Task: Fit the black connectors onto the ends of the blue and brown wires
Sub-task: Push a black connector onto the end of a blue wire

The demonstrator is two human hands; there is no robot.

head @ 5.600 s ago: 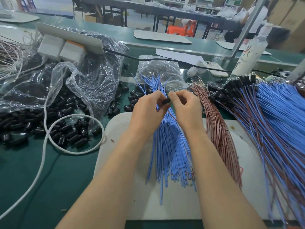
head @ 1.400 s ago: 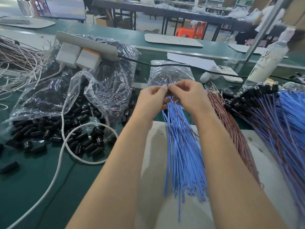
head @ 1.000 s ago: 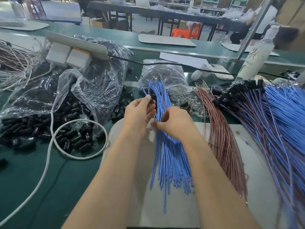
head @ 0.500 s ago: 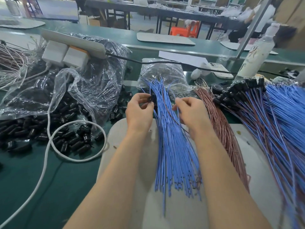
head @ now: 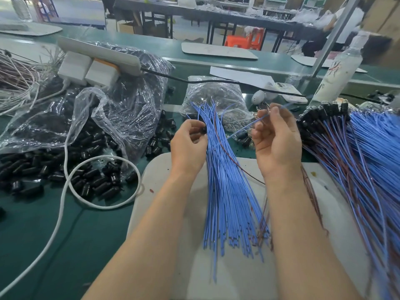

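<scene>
- The left hand (head: 187,148) is curled, and its thumb and fingertips pinch one black connector (head: 203,131). The connector is held just beside the left flank of the blue bundle (head: 227,191).
- The right hand (head: 278,141) is curled, and its thumb and forefinger pinch a single blue wire (head: 242,129) near its far end. A short length of wire projects past the thumb.
- The long axis of the held wire rises from the bundle, low on the left, to the right hand, high on the right. Its free end points away from the connector.
- The hands are well apart, with the fanned far ends of the bundle between them. The connector lies to the left of the wire end and slightly lower.
- Judgement: the next move requires the wire end to be turned toward the connector opening and the hands brought together.
- The bundle lies lengthwise on the white board (head: 155,176), from its far edge toward its near edge.
- Loose connectors (head: 95,182) lie on the worktop (head: 32,224), off the left edge of the board.
- Finished leads (head: 346,152) lie along the right edge of the board.
</scene>
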